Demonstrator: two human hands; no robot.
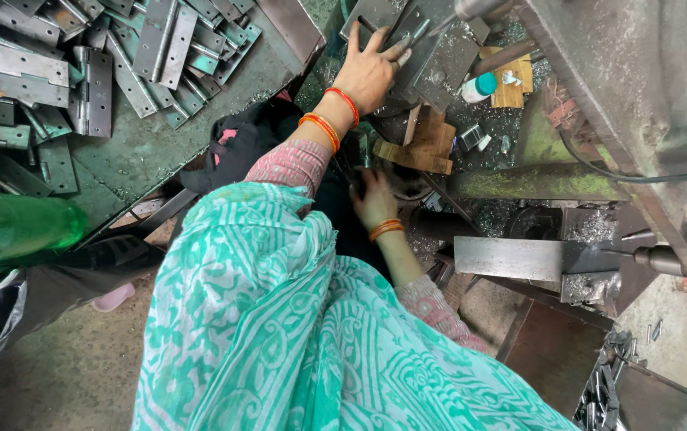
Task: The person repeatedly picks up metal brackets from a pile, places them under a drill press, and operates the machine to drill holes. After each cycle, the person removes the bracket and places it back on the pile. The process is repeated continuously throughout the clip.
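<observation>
My left hand (367, 73) reaches forward and lies flat, fingers spread, on a grey metal hinge plate (439, 64) on the machine bed. Orange bangles circle that wrist. My right hand (375, 199) is lower, in a dark gap beside stacked wooden blocks (423, 148). Its fingers curl downward near a small metal part, and what they grip is hidden. A teal patterned cloth (279, 335) over my body fills the lower middle of the view.
A heap of steel hinges (120, 56) lies on a green tray at upper left. A green plastic bottle (16, 227) is at left. A drill spindle (659, 259) points at a steel bar (511, 257) with metal shavings at right. A small white bottle (477, 86) lies near the wood.
</observation>
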